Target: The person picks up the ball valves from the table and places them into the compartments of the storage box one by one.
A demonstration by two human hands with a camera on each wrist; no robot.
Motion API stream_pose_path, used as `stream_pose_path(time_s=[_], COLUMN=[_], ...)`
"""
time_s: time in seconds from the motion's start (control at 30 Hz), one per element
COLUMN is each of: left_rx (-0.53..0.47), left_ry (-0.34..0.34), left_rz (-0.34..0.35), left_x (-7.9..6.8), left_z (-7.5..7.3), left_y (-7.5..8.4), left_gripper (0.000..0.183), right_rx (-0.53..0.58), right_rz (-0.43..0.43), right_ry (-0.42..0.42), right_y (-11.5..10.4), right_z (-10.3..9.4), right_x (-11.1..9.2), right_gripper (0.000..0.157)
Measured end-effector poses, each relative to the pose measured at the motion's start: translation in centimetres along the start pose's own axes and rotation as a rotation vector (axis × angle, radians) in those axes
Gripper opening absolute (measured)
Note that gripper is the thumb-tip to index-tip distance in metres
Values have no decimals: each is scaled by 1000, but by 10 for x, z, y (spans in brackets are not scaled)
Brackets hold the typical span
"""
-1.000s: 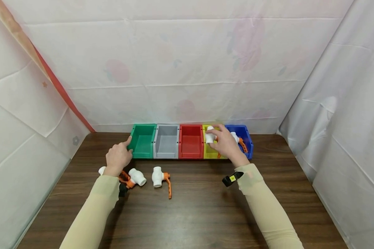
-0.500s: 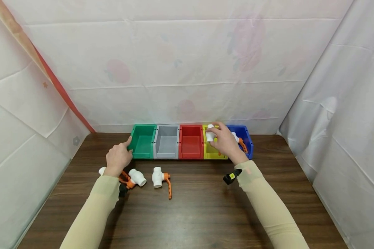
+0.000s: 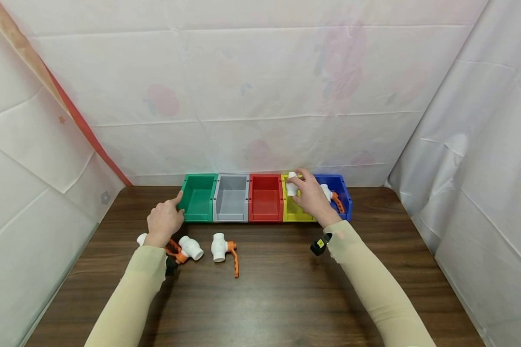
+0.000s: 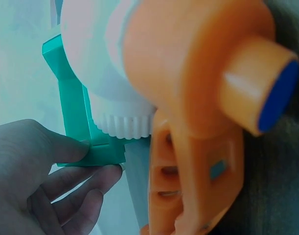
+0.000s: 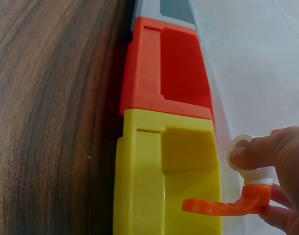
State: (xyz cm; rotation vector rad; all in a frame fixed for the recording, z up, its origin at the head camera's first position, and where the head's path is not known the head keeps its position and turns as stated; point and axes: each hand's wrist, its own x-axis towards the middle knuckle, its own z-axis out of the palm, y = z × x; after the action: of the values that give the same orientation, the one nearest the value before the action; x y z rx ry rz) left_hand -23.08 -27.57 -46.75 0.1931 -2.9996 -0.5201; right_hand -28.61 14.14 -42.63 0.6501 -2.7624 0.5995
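My right hand (image 3: 312,196) holds a white ball valve (image 3: 292,185) by its body over the yellow bin (image 3: 295,214). In the right wrist view, the valve's orange lever handle (image 5: 220,207) points across the bin's opening. My left hand (image 3: 165,222) is at the left side of the green bin (image 3: 201,202); in the left wrist view, thumb and fingers pinch the corner of that bin (image 4: 103,154). Close before that wrist camera looms another ball valve (image 4: 203,63), on the table under my left forearm.
Grey (image 3: 231,200), red (image 3: 267,200) and blue bins (image 3: 349,202) complete the row. A ball valve (image 3: 337,202) lies in the blue one. On the brown table (image 3: 269,299) rest a ball valve (image 3: 219,248) and, partly behind my left wrist, more white valve bodies (image 3: 192,247).
My right hand has risen slightly with the ball valve, and its orange handle has gone out of sight in the head view. My left hand has stayed at the green bin.
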Motion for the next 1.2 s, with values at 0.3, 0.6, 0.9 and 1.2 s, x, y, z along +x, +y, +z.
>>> stream_pose_path(time_s=[0.3, 0.6, 0.9, 1.2], left_rx=[1, 0, 0, -10], left_ry=[3, -4, -2, -6], left_rz=[6, 6, 7, 8], left_x=[1, 3, 4, 3], left_z=[1, 2, 4, 4], left_y=[0, 0, 0, 0], left_gripper=[59, 59, 59, 59], right_rx=[-16, -40, -109, -179], right_rz=[22, 23, 39, 75], right_ry=[-22, -44, -64, -115], right_y=[7, 14, 23, 25], right_z=[10, 17, 28, 36], right_x=[2, 7, 9, 12], right_gripper=[46, 44, 43, 43])
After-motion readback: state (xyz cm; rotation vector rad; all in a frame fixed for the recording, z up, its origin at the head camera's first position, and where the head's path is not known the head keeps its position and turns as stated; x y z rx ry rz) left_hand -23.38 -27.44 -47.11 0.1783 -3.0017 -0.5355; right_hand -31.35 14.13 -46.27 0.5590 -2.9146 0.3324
